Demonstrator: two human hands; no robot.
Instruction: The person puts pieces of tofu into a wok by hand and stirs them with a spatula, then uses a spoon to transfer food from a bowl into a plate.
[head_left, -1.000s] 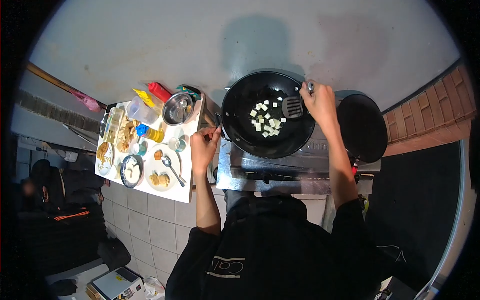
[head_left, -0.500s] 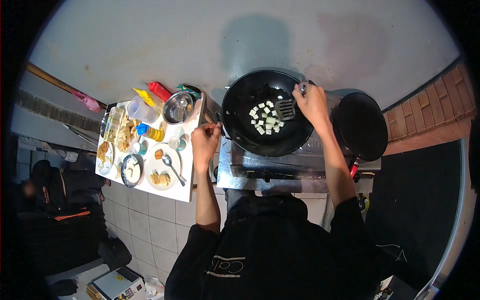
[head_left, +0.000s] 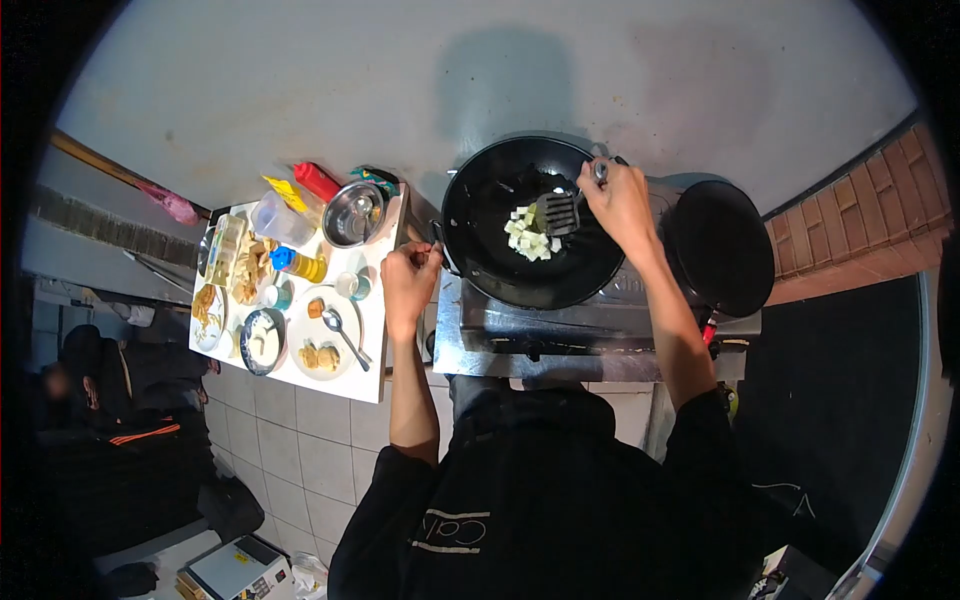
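Note:
A black wok (head_left: 490, 270) sits on the metal stove (head_left: 500, 345). Pale white cubes (head_left: 530, 237) of food lie bunched together in its middle. My right hand (head_left: 622, 205) is closed around the handle of a black slotted spatula (head_left: 560, 213); the blade is down in the wok, against the right side of the cubes. At the wok's left rim, my left hand (head_left: 408, 285) is closed with its fingertips on the small side handle (head_left: 447, 258). The fingers partly hide that handle.
Right of the wok stands a black frying pan (head_left: 720, 250) with a red handle. On the white table (head_left: 375, 345) to the left are a steel bowl (head_left: 355, 214), a yellow bottle (head_left: 300, 265) with a blue cap, and a plate (head_left: 325, 335) with food and a spoon.
The spatula blade has shifted slightly left in the wok. The cubes, spread out before, are now pushed into a tighter heap. My left hand stays at the side handle.

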